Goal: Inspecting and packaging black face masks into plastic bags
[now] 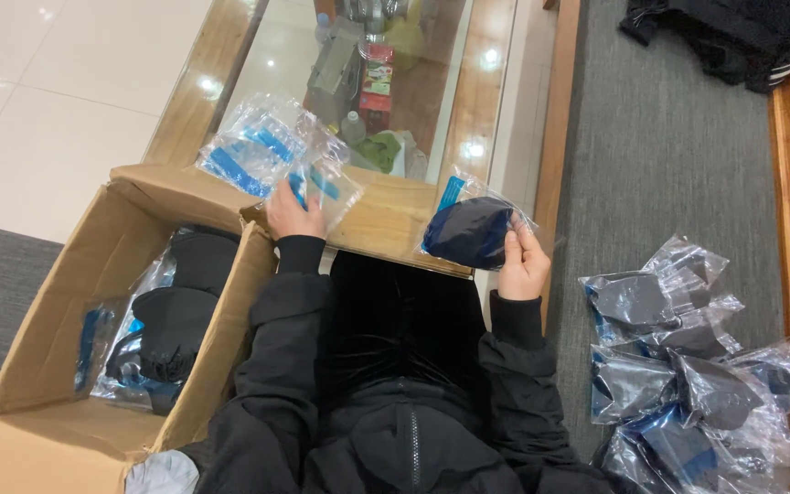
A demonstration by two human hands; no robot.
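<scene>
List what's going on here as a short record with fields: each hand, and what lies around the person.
Left hand: on the empty clear bags on the glass-topped table
Right hand: holds a bagged dark item
Cardboard box: open, at the person's left, dark items and plastic inside
Pile of bagged items: on the grey seat at the right
Dark clothing: top right

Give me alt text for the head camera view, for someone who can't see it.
A seated person in a black jacket holds a clear bag with a dark item inside in the right hand, while the left hand touches empty clear bags on a wood-edged glass table. An open cardboard box and a pile of filled bags flank them.
</scene>
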